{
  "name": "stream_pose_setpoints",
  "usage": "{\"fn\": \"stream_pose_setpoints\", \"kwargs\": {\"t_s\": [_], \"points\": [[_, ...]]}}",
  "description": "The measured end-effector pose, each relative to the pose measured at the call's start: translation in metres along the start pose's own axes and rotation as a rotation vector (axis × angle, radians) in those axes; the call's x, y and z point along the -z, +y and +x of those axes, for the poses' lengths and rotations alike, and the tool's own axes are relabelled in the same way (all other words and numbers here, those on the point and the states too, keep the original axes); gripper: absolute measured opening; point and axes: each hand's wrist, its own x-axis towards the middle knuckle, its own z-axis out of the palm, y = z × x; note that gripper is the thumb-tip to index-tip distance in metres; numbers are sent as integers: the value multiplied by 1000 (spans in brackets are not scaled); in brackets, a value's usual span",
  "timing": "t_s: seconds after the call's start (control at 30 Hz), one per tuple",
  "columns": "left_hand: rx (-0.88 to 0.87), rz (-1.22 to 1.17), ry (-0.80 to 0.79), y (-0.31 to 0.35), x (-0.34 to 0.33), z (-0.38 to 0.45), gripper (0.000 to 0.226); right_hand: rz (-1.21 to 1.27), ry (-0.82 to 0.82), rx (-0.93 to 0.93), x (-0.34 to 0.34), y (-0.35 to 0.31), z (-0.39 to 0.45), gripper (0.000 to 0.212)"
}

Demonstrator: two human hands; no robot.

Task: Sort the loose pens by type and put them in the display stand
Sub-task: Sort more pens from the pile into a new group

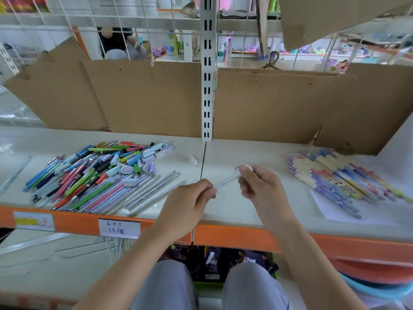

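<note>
From the head camera, the left hand [192,198] pinches one end of a thin pale pen [225,181] while the right hand [257,182] grips its other end at the cap, holding it just above the white shelf [245,211]. A mixed pile of loose pens [96,175] and caps lies to the left, and a neat row of pastel pens [342,175] rests on a paper sheet [348,211] to the right, with cardboard [145,97] standing behind
</note>
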Motion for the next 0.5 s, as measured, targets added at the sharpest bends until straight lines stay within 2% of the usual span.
{"fn": "stream_pose_setpoints", "kwargs": {"t_s": [0.1, 0.17, 0.33, 0.5], "points": [[91, -116, 23, 16, -1, 6, 26, 4, 120, 64, -14, -3, 0, 20], [159, -174, 11, 19, 0, 8, 31, 14, 137, 78, -16, -3, 0, 23], [240, -345, -44, 25, -7, 6, 33, -62, 91, 87, -11, -6, -3, 23], [322, -767, -178, 37, -13, 11, 30, -94, -20, 94, -1, -12, -8, 26]]}}
